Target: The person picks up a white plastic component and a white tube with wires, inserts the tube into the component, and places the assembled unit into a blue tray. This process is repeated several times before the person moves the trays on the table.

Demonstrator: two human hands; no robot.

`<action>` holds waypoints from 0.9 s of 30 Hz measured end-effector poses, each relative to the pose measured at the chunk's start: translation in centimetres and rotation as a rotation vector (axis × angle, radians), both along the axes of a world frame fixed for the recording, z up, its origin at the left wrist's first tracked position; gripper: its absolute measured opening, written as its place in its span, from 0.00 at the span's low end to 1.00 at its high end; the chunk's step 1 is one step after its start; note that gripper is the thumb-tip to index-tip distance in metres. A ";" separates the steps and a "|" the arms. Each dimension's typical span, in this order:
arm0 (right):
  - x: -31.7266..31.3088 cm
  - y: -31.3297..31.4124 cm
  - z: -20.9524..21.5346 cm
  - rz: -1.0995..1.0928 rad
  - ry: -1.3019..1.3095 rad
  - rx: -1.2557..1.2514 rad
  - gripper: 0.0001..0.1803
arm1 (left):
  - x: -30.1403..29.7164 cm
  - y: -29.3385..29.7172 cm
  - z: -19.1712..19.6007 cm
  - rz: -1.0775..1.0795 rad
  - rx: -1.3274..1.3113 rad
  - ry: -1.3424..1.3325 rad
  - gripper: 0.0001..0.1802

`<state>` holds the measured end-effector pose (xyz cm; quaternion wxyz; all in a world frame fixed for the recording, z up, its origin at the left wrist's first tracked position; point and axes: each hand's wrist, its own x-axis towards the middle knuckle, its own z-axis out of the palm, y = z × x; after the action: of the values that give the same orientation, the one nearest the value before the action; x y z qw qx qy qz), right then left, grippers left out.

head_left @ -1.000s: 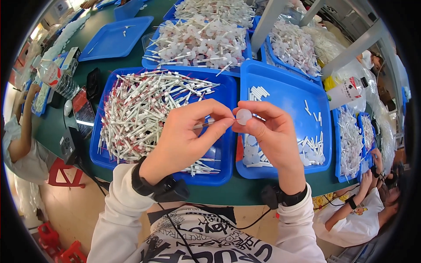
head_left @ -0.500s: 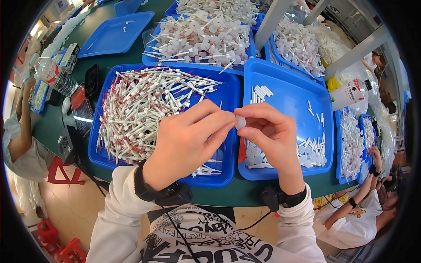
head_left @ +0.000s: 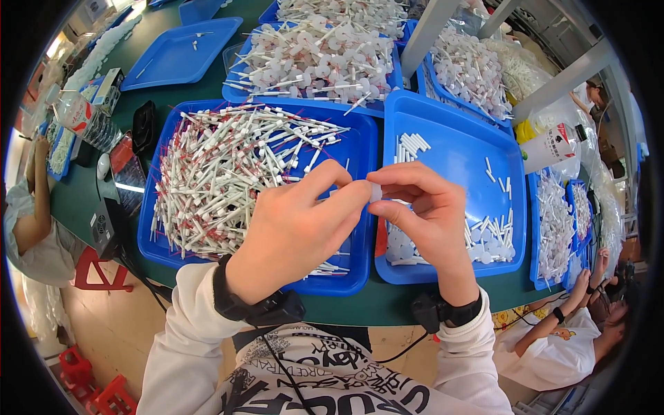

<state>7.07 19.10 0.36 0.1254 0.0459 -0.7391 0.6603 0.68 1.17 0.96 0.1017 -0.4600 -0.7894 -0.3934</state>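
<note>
Left hand (head_left: 294, 232) and right hand (head_left: 429, 214) meet fingertip to fingertip, pinching one small white plastic disc (head_left: 375, 193) at frame centre. At 10 o'clock, a blue plastic tray (head_left: 360, 149) heaped with white red-banded sticks (head_left: 228, 173); at 3 o'clock, a second blue tray (head_left: 449, 117) sparsely holding white pieces (head_left: 487, 238). Both sit on a dark green table (head_left: 207, 79); more filled trays at 12.

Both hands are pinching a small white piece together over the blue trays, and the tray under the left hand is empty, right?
Not quite. The head view shows the left hand and right hand pinching the small white piece together over the blue trays, but the tray under the left hand is not empty: it holds a heap of thin white sticks with red marks.
</note>
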 end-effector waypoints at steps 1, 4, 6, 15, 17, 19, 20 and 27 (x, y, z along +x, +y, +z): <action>0.0 0.0 0.0 0.005 -0.009 0.008 0.16 | -0.1 0.1 -0.1 -0.002 0.002 -0.001 0.09; 0.1 -0.2 0.2 0.019 -0.042 -0.057 0.16 | -0.1 0.4 -0.2 -0.091 0.110 -0.119 0.12; 0.1 -0.2 0.2 0.007 -0.031 -0.051 0.16 | 0.5 0.7 0.5 -0.056 0.271 -0.408 0.12; 0.1 0.5 -0.3 -0.053 -0.007 0.026 0.14 | -1.0 0.1 -0.9 -0.092 0.095 -0.203 0.04; 0.1 0.6 -0.2 -0.058 0.005 0.037 0.13 | -0.9 0.1 -0.8 -0.092 0.087 -0.132 0.05; 0.3 0.6 -0.1 -0.035 -0.063 -0.007 0.13 | -0.9 0.1 -0.7 -0.094 0.080 -0.063 0.07; 0.3 0.6 -0.1 -0.036 -0.063 -0.006 0.13 | -1.0 0.0 -0.7 -0.099 0.080 0.002 0.08; 0.2 0.5 -0.5 0.000 -0.136 -0.158 0.13 | -0.9 -0.1 -0.7 -0.087 0.059 0.212 0.12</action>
<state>7.24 19.58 -0.15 0.0782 -0.0093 -0.6916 0.7180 -0.22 1.10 0.28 0.1810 -0.5297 -0.7417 -0.3694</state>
